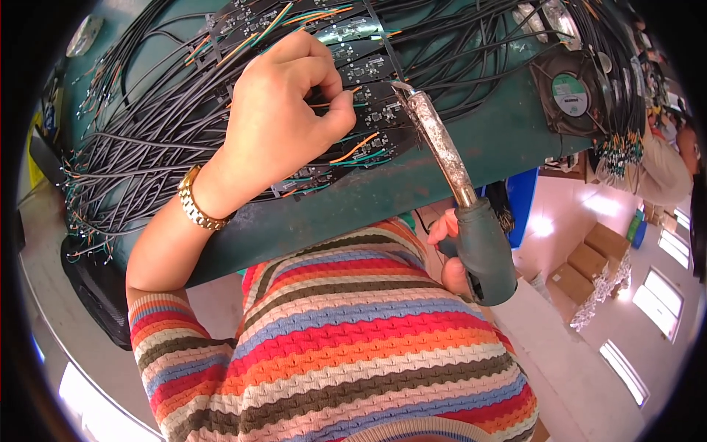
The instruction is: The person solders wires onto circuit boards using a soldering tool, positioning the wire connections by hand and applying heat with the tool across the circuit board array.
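Note:
My right hand is closed around the dark green handle of a soldering iron. The iron's worn metal barrel slants up and left, and its tip is at the right edge of the black circuit boards. Over the boards, my left hand is in a pinch, with thumb and forefinger close together. A short orange wire end shows by those fingertips; most of what they hold is hidden. Nearer to me, loose orange and green wires stick up from a board. A gold watch is on my left wrist.
Bundles of black cables spread left of the boards, and more run off to the right. A black fan stands on the green table at right. Beyond the edge are a blue bin and cardboard boxes.

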`<action>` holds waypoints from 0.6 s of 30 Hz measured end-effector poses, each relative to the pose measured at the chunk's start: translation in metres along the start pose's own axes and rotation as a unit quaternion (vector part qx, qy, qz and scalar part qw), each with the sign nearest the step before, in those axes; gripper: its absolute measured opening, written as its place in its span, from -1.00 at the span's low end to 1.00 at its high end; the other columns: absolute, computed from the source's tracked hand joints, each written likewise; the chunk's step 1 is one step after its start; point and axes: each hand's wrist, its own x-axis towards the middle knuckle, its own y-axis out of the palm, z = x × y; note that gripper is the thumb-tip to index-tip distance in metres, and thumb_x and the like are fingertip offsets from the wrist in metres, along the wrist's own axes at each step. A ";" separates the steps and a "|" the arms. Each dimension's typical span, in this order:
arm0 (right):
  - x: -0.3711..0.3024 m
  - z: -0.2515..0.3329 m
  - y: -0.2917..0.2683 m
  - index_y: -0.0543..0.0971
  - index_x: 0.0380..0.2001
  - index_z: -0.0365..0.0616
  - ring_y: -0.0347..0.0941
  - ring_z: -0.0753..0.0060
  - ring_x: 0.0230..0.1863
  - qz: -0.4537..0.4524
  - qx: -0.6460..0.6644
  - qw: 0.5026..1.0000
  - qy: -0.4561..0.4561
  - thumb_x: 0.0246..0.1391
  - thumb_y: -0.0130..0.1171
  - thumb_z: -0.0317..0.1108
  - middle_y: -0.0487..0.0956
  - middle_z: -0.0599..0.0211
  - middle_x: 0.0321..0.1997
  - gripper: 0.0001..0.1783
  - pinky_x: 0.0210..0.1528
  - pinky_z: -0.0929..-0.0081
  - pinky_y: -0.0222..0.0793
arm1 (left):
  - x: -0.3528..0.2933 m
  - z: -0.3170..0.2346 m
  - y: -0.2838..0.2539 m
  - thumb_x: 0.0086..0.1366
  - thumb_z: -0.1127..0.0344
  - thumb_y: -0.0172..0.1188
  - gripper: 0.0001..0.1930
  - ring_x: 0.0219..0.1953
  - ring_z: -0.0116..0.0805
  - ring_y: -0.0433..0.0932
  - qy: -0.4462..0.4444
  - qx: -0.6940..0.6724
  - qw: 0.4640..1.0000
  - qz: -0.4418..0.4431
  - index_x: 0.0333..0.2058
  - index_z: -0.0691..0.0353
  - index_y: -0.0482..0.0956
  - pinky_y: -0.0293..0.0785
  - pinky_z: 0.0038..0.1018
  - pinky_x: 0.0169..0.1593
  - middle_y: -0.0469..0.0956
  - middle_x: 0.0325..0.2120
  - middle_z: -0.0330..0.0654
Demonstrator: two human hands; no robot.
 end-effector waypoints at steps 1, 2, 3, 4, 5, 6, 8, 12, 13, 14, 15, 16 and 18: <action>0.001 0.003 -0.001 0.25 0.15 -0.32 0.38 0.38 -0.24 0.009 0.019 1.000 -0.003 0.22 0.06 -0.01 0.38 0.16 -0.23 -0.35 -0.20 0.39 0.34 | 0.000 0.000 -0.001 -0.11 0.49 0.30 -0.87 -0.53 -0.25 0.48 -0.010 -0.004 1.000 0.006 -0.65 0.28 0.48 0.43 -0.42 -0.44 0.45 -0.52 -0.20; 0.002 0.004 -0.002 0.23 0.17 -0.32 0.38 0.37 -0.23 0.017 0.038 0.999 -0.006 0.23 0.06 -0.03 0.37 0.15 -0.22 -0.35 -0.19 0.38 0.34 | 0.000 -0.001 -0.001 -0.11 0.49 0.30 -0.87 -0.53 -0.26 0.48 -0.020 -0.007 1.000 0.011 -0.65 0.28 0.49 0.43 -0.43 -0.44 0.45 -0.52 -0.20; 0.004 0.001 -0.004 0.23 0.17 -0.32 0.38 0.37 -0.23 0.016 0.038 0.999 -0.006 0.23 0.06 -0.03 0.37 0.15 -0.22 -0.35 -0.19 0.38 0.34 | 0.000 -0.002 -0.002 -0.11 0.49 0.30 -0.87 -0.53 -0.26 0.48 -0.019 -0.007 1.000 0.012 -0.65 0.28 0.49 0.43 -0.43 -0.44 0.45 -0.52 -0.20; 0.006 -0.005 -0.008 0.23 0.18 -0.31 0.39 0.37 -0.24 0.044 0.014 0.997 -0.054 0.23 0.05 -0.03 0.37 0.15 -0.22 -0.35 -0.21 0.39 0.35 | 0.000 -0.002 -0.003 -0.10 0.50 0.30 -0.88 -0.54 -0.27 0.47 -0.019 -0.007 1.000 0.015 -0.63 0.29 0.49 0.43 -0.44 -0.44 0.45 -0.49 -0.20; 0.007 -0.010 -0.010 0.23 0.18 -0.31 0.39 0.37 -0.24 0.072 -0.011 0.992 -0.102 0.23 0.04 -0.03 0.37 0.14 -0.21 -0.35 -0.23 0.39 0.35 | 0.000 -0.002 -0.004 -0.09 0.51 0.29 -0.88 -0.54 -0.28 0.47 -0.018 -0.006 1.000 0.019 -0.62 0.29 0.49 0.43 -0.44 -0.44 0.46 -0.47 -0.19; 0.004 -0.012 -0.008 0.23 0.18 -0.31 0.39 0.37 -0.24 0.072 -0.010 0.992 -0.102 0.23 0.04 -0.03 0.37 0.14 -0.21 -0.35 -0.23 0.39 0.35 | -0.001 -0.003 -0.004 -0.09 0.51 0.29 -0.88 -0.54 -0.28 0.47 -0.019 -0.006 1.000 0.019 -0.62 0.29 0.49 0.43 -0.44 -0.44 0.46 -0.47 -0.19; -0.003 -0.014 -0.002 0.27 0.12 -0.30 0.40 0.39 -0.28 0.034 0.082 0.996 -0.032 0.23 0.05 -0.04 0.39 0.17 -0.23 -0.40 -0.26 0.43 0.36 | 0.001 -0.005 -0.001 -0.08 0.53 0.28 -0.90 -0.54 -0.27 0.48 0.005 -0.028 1.000 -0.008 -0.59 0.30 0.50 0.44 -0.44 -0.43 0.47 -0.39 -0.16; 0.002 0.002 0.001 0.31 0.03 -0.29 0.40 0.42 -0.31 0.023 -0.049 0.998 0.011 0.21 0.06 -0.01 0.41 0.22 -0.29 -0.44 -0.28 0.47 0.35 | 0.001 0.000 0.001 -0.08 0.56 0.26 -0.90 -0.52 -0.26 0.49 0.079 -0.031 0.996 0.013 -0.57 0.30 0.51 0.46 -0.43 -0.42 0.47 -0.33 -0.13; 0.002 -0.001 0.002 0.32 -0.02 -0.27 0.40 0.43 -0.33 0.021 -0.051 0.998 0.012 0.21 0.05 0.02 0.42 0.23 -0.32 -0.45 -0.29 0.49 0.35 | 0.002 -0.001 0.001 -0.09 0.55 0.27 -0.90 -0.52 -0.25 0.50 0.077 -0.024 0.997 0.019 -0.57 0.29 0.51 0.46 -0.42 -0.41 0.48 -0.34 -0.14; 0.001 -0.004 0.002 0.33 -0.07 -0.26 0.40 0.44 -0.35 0.019 -0.054 0.998 0.013 0.20 0.05 0.04 0.42 0.25 -0.35 -0.46 -0.30 0.50 0.34 | 0.002 -0.002 0.001 -0.10 0.55 0.27 -0.90 -0.51 -0.24 0.51 0.074 -0.016 0.997 0.025 -0.56 0.29 0.52 0.47 -0.41 -0.41 0.48 -0.36 -0.15; 0.001 -0.006 0.006 0.33 -0.07 -0.26 0.40 0.44 -0.35 0.018 -0.052 0.998 0.014 0.20 0.05 0.04 0.42 0.25 -0.35 -0.46 -0.30 0.50 0.34 | 0.004 -0.003 0.002 -0.10 0.55 0.27 -0.90 -0.51 -0.24 0.51 0.074 -0.016 0.997 0.027 -0.56 0.29 0.52 0.47 -0.41 -0.41 0.48 -0.36 -0.15; 0.002 -0.008 0.013 0.33 -0.09 -0.26 0.40 0.44 -0.35 -0.019 0.010 1.000 0.005 0.20 0.04 0.08 0.42 0.25 -0.37 -0.44 -0.30 0.50 0.34 | 0.004 -0.003 0.001 -0.11 0.54 0.27 -0.90 -0.51 -0.23 0.51 0.074 -0.002 0.997 0.033 -0.57 0.29 0.52 0.48 -0.41 -0.40 0.49 -0.38 -0.16; 0.001 -0.016 0.013 0.33 -0.11 -0.26 0.39 0.43 -0.35 -0.054 0.073 0.996 -0.002 0.19 0.04 0.11 0.42 0.24 -0.38 -0.43 -0.30 0.50 0.34 | 0.004 -0.002 0.000 -0.13 0.53 0.27 -0.90 -0.51 -0.22 0.52 0.071 0.014 0.997 0.040 -0.58 0.28 0.53 0.48 -0.40 -0.40 0.49 -0.40 -0.17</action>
